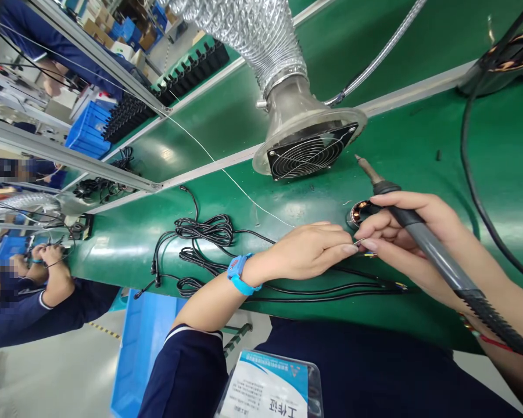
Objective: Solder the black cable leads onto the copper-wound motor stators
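My right hand (401, 232) is closed around a soldering iron (438, 252), whose bare tip points up and left, away from the table. Its thumb and fingers also pinch at a thin wire (361, 240). My left hand (311, 249) meets it there, fingers pressed together on the same thin wire. Just behind the fingertips is a small round part with copper windings (361, 213), partly hidden by my right hand. Small coloured wire ends (369, 254) show below the fingertips. A thin pale strand (248, 197), like solder wire, runs from the upper left down behind my left hand.
Coiled black cables (209, 229) lie on the green table (157, 203) to the left. A fume hood with a fan grille (311, 154) hangs ahead. At right are a larger copper-wound ring (512, 55) and a black cord (468, 157). A co-worker's hands (50, 253) are far left.
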### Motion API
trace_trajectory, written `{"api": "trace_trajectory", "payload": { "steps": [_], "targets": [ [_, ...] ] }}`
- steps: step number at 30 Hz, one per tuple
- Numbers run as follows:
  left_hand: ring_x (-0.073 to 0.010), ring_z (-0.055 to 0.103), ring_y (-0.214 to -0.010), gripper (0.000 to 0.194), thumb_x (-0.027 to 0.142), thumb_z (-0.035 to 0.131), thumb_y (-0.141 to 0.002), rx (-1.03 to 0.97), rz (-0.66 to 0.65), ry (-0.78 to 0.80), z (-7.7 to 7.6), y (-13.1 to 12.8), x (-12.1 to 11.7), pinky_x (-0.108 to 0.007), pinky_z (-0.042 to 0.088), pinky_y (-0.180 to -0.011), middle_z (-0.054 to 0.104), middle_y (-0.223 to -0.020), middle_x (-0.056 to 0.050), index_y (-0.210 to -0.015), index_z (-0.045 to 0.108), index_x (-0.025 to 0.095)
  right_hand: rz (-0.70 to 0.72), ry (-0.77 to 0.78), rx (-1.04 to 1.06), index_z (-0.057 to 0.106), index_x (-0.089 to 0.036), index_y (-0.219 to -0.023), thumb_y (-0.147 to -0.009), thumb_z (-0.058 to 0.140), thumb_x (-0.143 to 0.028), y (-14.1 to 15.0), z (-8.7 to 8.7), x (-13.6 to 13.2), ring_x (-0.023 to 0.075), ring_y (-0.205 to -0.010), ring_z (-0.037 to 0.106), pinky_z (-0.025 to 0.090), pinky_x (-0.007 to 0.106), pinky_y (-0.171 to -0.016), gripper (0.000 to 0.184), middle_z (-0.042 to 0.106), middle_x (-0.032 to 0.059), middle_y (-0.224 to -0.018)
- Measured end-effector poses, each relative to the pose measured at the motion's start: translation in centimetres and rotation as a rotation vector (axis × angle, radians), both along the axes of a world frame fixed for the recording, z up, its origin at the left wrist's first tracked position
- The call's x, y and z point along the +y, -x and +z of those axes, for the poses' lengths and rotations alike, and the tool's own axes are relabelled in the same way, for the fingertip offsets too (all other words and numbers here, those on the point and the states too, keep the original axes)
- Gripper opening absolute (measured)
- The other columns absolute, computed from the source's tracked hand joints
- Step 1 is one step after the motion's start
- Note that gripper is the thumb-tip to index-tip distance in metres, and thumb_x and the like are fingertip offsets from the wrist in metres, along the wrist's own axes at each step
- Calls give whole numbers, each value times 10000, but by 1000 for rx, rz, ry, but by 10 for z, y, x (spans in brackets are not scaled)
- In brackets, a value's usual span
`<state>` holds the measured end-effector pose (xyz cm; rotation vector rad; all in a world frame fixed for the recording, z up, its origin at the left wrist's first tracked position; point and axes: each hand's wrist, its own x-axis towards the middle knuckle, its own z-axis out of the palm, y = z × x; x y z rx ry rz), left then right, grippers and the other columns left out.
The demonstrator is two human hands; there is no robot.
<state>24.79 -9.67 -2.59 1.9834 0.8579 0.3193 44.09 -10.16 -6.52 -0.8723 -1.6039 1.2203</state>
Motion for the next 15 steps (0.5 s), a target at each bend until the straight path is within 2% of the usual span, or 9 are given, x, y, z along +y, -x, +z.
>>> {"api": "trace_trajectory", "payload": {
  "steps": [3, 6, 8, 9, 10, 12, 15],
  "targets": [
    [-119, 426, -719, 415, 444, 365, -950, -85, 41, 142, 1, 0, 1, -287, 391, -814, 468, -688, -7, -648, 461, 175, 11, -71, -42, 446, -259, -1181, -877, 604, -347, 0, 7, -1, 101, -724, 616, 544, 180, -630, 354, 605, -9, -844],
    [-103, 512, -733, 369, 506, 503, -880, -230, 163, 487, 0, -2, -1, -267, 425, -754, 568, -742, -8, -775, 551, 155, -51, -145, -46, 464, -243, -1116, -868, 618, -315, 3, 11, -2, 106, -703, 611, 544, 203, -644, 301, 608, -12, -820],
    [-87, 539, -663, 387, 533, 594, -809, -325, 270, 726, -2, -6, -2, -243, 429, -661, 585, -717, 4, -838, 544, 151, -111, -178, -71, 481, -224, -1053, -849, 635, -307, 4, 13, -1, 118, -695, 611, 553, 229, -673, 269, 611, -6, -801],
    [-74, 525, -617, 394, 525, 641, -771, -366, 329, 786, -2, -9, -1, -226, 411, -613, 565, -675, 21, -831, 537, 150, -137, -183, -86, 488, -219, -1038, -845, 638, -313, 4, 13, -1, 123, -693, 611, 555, 238, -675, 263, 614, -2, -798],
    [-60, 501, -580, 382, 494, 682, -740, -397, 392, 804, -3, -11, 0, -210, 385, -576, 536, -637, 39, -805, 534, 149, -160, -185, -108, 496, -217, -1044, -845, 638, -326, 4, 13, -1, 130, -699, 614, 557, 250, -678, 267, 618, 2, -805],
    [-37, 436, -545, 287, 366, 714, -727, -422, 529, 741, -4, -17, 4, -193, 336, -543, 484, -591, 62, -733, 535, 142, -211, -198, -193, 501, -230, -1127, -869, 609, -367, 3, 13, -1, 155, -780, 633, 558, 282, -698, 311, 635, 11, -856],
    [-29, 392, -540, 149, 156, 629, -761, -437, 700, 618, -9, -24, 12, -190, 321, -556, 471, -581, 66, -659, 523, 134, -312, -231, -414, 453, -270, -1309, -951, 481, -417, -3, 14, -5, 181, -936, 628, 550, 333, -781, 388, 650, 16, -962]
  ]
}}
